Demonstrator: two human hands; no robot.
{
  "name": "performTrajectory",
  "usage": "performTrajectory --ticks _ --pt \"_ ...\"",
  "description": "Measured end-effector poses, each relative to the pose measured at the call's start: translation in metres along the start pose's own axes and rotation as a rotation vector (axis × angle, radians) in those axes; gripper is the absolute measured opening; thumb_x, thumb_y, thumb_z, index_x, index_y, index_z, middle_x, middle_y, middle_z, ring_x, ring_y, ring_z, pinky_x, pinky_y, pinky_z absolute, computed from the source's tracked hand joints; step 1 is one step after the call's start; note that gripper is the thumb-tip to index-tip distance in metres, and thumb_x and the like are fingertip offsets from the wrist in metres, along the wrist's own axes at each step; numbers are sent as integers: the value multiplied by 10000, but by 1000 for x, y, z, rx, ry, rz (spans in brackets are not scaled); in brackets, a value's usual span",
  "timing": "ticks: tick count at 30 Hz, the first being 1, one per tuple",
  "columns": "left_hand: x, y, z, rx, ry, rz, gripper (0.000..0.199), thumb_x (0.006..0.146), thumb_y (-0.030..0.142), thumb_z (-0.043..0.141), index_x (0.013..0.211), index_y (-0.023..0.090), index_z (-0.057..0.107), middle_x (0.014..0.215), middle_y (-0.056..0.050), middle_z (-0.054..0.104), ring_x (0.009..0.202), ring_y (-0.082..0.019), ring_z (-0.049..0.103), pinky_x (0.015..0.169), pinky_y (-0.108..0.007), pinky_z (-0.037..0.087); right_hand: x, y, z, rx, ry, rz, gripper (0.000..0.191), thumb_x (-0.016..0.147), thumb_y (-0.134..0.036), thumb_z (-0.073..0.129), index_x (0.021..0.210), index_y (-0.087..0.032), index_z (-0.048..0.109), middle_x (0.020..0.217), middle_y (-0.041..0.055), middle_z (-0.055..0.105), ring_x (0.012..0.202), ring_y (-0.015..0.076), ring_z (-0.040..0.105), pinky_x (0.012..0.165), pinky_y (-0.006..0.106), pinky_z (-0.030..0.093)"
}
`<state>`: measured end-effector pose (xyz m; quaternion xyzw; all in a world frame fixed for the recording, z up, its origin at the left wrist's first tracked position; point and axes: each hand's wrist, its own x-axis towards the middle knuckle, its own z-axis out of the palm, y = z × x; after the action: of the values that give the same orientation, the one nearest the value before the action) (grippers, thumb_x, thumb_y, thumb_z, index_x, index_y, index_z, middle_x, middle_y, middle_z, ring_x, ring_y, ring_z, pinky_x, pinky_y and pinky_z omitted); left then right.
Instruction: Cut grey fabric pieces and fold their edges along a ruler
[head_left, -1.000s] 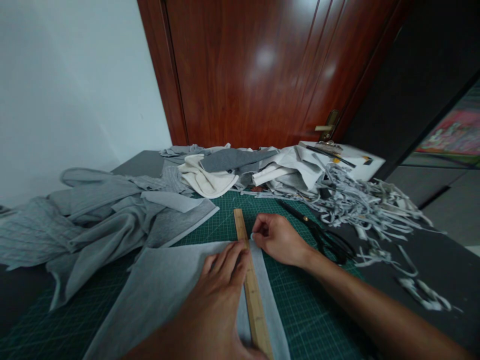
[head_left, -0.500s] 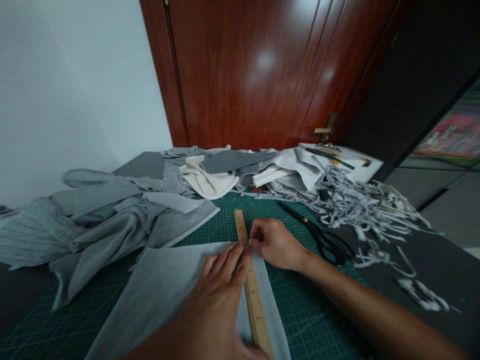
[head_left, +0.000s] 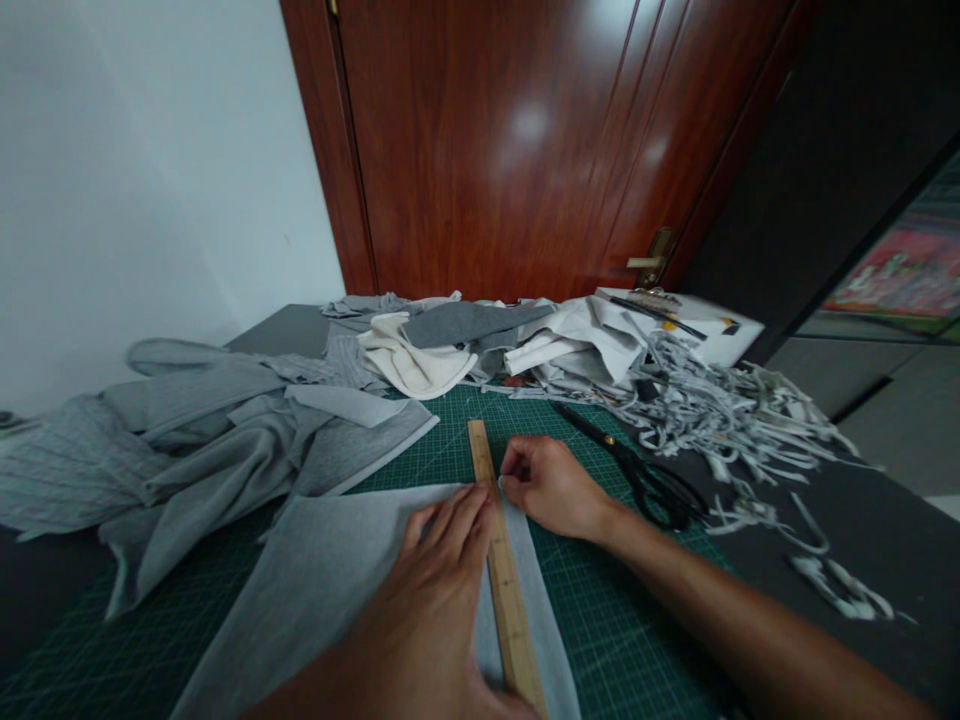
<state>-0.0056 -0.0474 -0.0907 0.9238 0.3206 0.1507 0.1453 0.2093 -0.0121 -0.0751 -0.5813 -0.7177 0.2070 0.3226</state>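
A wooden ruler lies lengthwise over grey fabric, near the fabric's right edge, on a green cutting mat. My left hand rests flat on the fabric and the ruler's left side, fingers stretched toward the far end. Just right of the ruler, my right hand is closed in a pinch at the fabric's far right corner. Black scissors lie on the mat beyond my right hand.
Crumpled grey cloth is heaped at left. Further back are more cloth scraps and a white box. Thin fabric strips pile up at right. A red-brown door stands behind.
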Motion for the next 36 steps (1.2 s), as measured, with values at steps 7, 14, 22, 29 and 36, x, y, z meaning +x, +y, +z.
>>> performTrajectory --ticks 7,14,22,29,36 --pt "0 12 -13 -6 -60 -14 1154 657 561 746 1645 158 303 1686 -198 356 1539 -440 328 1232 -591 265 0 -8 2 -31 0 17 224 734 21 629 692 -196 597 624 -38 611 566 132 545 533 242 358" --pt "0 12 -13 -23 -84 -24 1335 542 738 788 1629 111 332 1677 -241 350 1532 -467 327 1239 -614 254 -10 -11 -13 33 -140 -10 219 701 26 654 695 -193 639 602 -60 628 551 117 573 513 209 388" --pt "2 16 -17 -15 -112 -55 1258 591 655 790 1633 119 332 1683 -216 351 1533 -445 331 1235 -588 284 2 -4 -11 22 26 30 202 772 -11 637 713 -201 601 621 -46 612 567 128 562 540 230 388" --pt "1 14 -15 -29 -102 -45 1300 565 682 813 1626 103 335 1691 -241 319 1543 -473 302 1251 -636 246 -3 -2 1 11 7 32 202 753 -5 643 719 -200 606 637 -39 635 576 133 576 542 234 377" --pt "4 18 -17 -32 -164 -97 1409 488 747 854 1623 80 353 1709 -262 247 1566 -483 240 1265 -642 216 -17 -14 -1 31 -62 39 214 740 9 632 699 -199 601 618 -45 607 567 132 558 527 233 366"
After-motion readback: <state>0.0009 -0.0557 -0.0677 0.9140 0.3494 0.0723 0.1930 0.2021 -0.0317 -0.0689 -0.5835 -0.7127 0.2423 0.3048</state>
